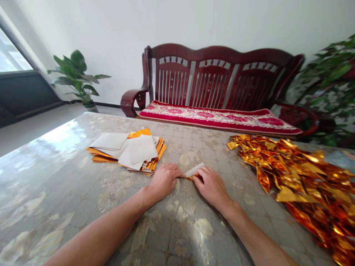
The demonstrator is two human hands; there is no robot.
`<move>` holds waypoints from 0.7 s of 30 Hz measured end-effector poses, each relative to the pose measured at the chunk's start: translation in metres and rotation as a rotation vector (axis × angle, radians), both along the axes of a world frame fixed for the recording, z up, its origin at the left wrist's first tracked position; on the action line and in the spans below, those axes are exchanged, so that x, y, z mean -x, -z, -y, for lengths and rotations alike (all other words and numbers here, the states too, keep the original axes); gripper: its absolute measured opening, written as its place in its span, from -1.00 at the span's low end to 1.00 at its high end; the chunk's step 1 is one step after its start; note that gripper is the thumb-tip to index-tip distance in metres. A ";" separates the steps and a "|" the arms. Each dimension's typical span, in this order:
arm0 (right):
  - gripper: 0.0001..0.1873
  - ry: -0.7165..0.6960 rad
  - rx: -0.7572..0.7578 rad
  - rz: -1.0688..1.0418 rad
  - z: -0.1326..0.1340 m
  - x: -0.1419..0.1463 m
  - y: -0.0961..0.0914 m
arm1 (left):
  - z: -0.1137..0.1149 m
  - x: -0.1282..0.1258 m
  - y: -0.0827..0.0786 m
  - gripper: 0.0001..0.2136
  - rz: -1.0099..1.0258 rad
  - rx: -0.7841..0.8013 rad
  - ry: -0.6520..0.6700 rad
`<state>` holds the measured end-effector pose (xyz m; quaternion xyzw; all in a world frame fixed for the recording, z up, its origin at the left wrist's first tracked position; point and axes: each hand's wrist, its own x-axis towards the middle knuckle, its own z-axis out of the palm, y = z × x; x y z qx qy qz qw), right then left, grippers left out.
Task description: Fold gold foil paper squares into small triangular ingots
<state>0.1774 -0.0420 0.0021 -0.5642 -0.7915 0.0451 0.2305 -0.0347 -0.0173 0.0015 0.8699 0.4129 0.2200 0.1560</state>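
Note:
My left hand (165, 180) and my right hand (210, 184) rest close together on the table (69, 177), both pinching a small folded paper (194, 170), white on one side with a gold edge showing beneath. The fingers of both hands are closed on it. A stack of flat gold-and-white paper sheets (130, 150) lies just beyond my left hand. A heap of folded gold paper pieces (299, 177) spreads to the right of my right hand.
The table has a glossy patterned top. Behind it stands a dark red wooden bench (216, 79) with a red cushion (219, 117). A potted plant (76, 77) is at the far left, another plant (330, 92) at the right.

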 end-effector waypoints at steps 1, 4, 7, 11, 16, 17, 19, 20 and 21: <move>-0.86 0.007 0.008 0.003 0.000 0.000 0.001 | 0.000 0.000 0.000 -0.61 0.001 0.000 -0.002; -0.88 0.017 0.020 0.010 -0.001 0.001 0.001 | 0.001 0.000 -0.001 -0.60 0.002 -0.001 -0.002; -0.87 0.017 0.019 0.016 -0.001 0.001 0.001 | 0.000 0.000 -0.001 -0.60 -0.001 -0.003 0.001; -0.87 0.031 0.025 0.028 -0.001 0.003 0.000 | 0.000 0.000 -0.001 -0.60 0.008 0.004 0.002; -0.88 0.053 0.021 0.046 0.000 0.005 -0.002 | 0.000 -0.001 0.000 -0.64 0.001 -0.016 0.018; -0.88 0.059 0.025 0.048 0.000 0.006 -0.002 | 0.001 -0.001 -0.001 -0.65 -0.009 -0.022 0.023; -0.87 0.070 0.033 0.051 -0.001 0.007 -0.003 | 0.001 -0.001 -0.001 -0.67 -0.032 -0.032 0.031; -0.87 0.074 0.038 0.051 -0.001 0.007 -0.003 | 0.001 -0.001 -0.002 -0.69 -0.044 -0.039 0.035; -0.87 0.078 0.042 0.051 -0.001 0.007 -0.004 | 0.001 -0.001 -0.002 -0.70 -0.056 -0.048 0.040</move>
